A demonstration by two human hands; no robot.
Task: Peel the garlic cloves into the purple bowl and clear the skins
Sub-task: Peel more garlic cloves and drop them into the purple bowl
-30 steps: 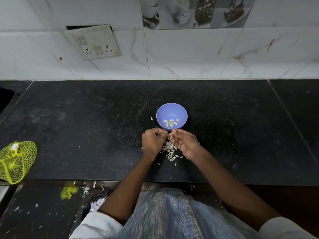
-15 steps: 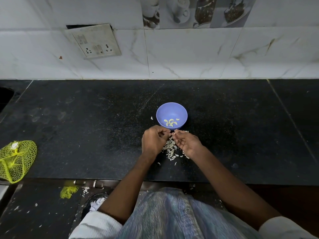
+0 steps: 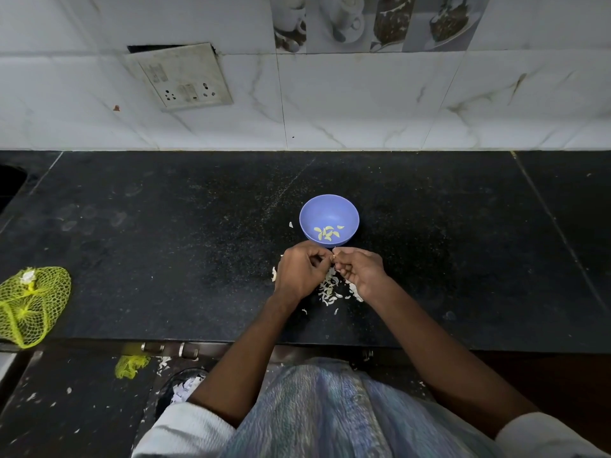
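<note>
Right now your left hand point(image 3: 299, 272) and right hand point(image 3: 358, 271) pinch one garlic clove point(image 3: 334, 257) between their fingertips just short of the purple bowl point(image 3: 350, 213), which lies straight ahead, with the skins point(image 3: 329, 289) piled below.

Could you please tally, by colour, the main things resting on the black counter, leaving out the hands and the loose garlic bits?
Purple: 1, the purple bowl
Yellow: 1, the mesh bag
White: 1, the pile of skins
Total: 3
</note>
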